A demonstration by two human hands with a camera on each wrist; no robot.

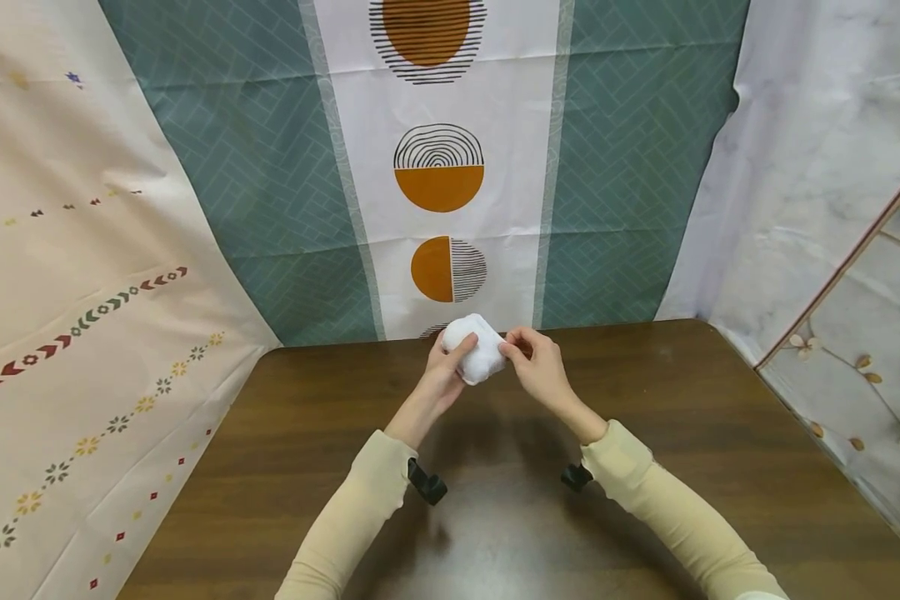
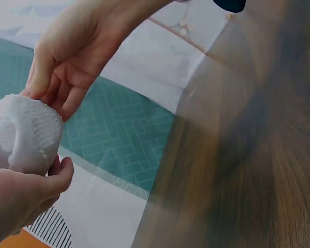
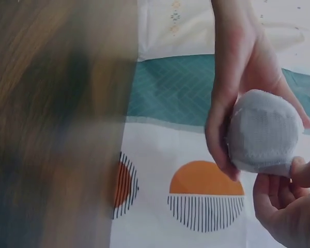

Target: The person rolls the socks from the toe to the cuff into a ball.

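Observation:
A white balled-up sock [image 1: 483,357] is held up over the far part of the table in the head view. My left hand [image 1: 444,371] grips it from the left, thumb across its front. On the other side my right hand [image 1: 540,367] pinches the sock's edge between thumb and fingers. Ribbed knit and a folded-over layer show on the sock [image 2: 36,129] in the left wrist view. From the right wrist, the sock [image 3: 266,132] looks rounded and compact, with a bit of its lower edge pulled out in the right fingertips. The left palm behind it is partly hidden.
Beneath the hands lies a dark brown wooden table [image 1: 645,500]. A green and white cloth [image 1: 450,108] with orange circles hangs at its back edge. Patterned cream fabric [image 1: 105,317] borders the left, a floral light sheet [image 1: 840,333] the right. Dark wrist cameras [image 1: 427,482] sit on both wrists.

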